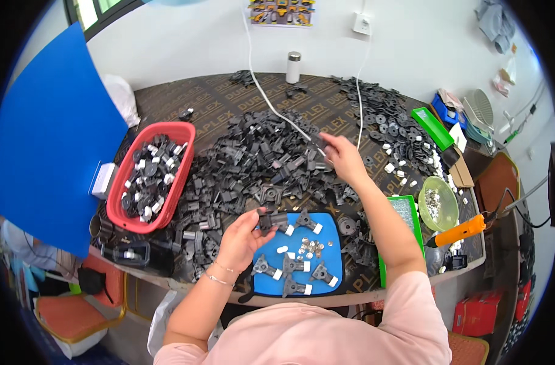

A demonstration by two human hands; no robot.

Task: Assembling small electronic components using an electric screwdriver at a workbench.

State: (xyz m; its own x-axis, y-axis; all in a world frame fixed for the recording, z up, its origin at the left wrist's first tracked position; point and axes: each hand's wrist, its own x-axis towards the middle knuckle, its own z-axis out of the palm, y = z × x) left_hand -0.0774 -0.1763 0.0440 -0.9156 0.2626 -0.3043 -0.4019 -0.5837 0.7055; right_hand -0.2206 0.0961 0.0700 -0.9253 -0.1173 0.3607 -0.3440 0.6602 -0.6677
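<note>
My left hand (243, 237) grips a black plastic part (269, 222) over the upper left of a blue mat (265, 248). Several three-armed black parts with white end blocks, such as one black part (296, 264), lie on that mat beside small silver discs (312, 248) and a loose white block (282, 249). My right hand (344, 159) is over the far right of a big heap of black plastic parts (247, 152), its fingers closed at the lower end of a white cable (270, 103). What sits between those fingers is too small and dark to make out.
On the left stands a red basket (190, 164) of black and white parts. At the right are a green tray (413, 228), a light green bowl (452, 213) and an orange-handled tool (460, 232). Black discs (405, 129) spread behind them. A white bottle (293, 68) stands at the back.
</note>
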